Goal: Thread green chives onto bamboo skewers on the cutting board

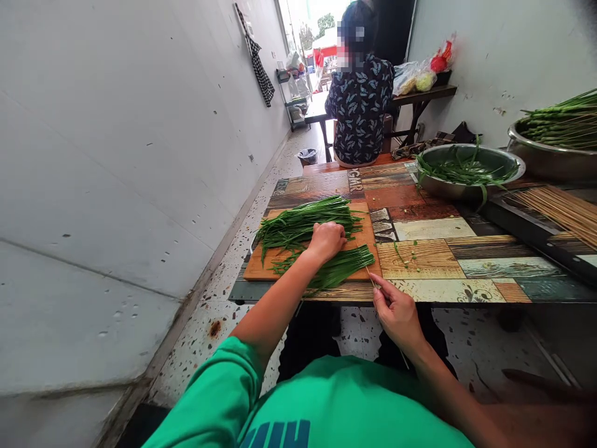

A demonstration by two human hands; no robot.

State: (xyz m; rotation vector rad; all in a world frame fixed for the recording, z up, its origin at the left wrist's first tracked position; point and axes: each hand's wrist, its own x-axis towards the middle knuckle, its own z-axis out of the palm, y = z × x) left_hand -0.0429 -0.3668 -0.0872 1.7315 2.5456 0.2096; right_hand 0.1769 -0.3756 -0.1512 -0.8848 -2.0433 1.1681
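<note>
A large pile of green garlic chives [303,224] lies on a wooden cutting board [373,227], and a smaller bunch of chives [342,267] is nearer me at the board's front edge. My left hand [328,241] reaches over the board between the two, its fingers curled down and closed at the chive stems; the fingertips are partly hidden. Below the board's right front corner, my right hand [395,308] pinches a thin bamboo skewer [371,278]. The skewer's upper end points at the stem ends of the smaller bunch, and its lower end sticks out beneath my hand.
To the right stand a metal bowl [466,186] with loose leaves and a larger bowl [536,149] of skewered chives. A black-handled knife [541,236] and bamboo skewers [559,211] lie nearby. Chive scraps dot the patterned table [420,227]. A person [359,106] sits beyond, facing away.
</note>
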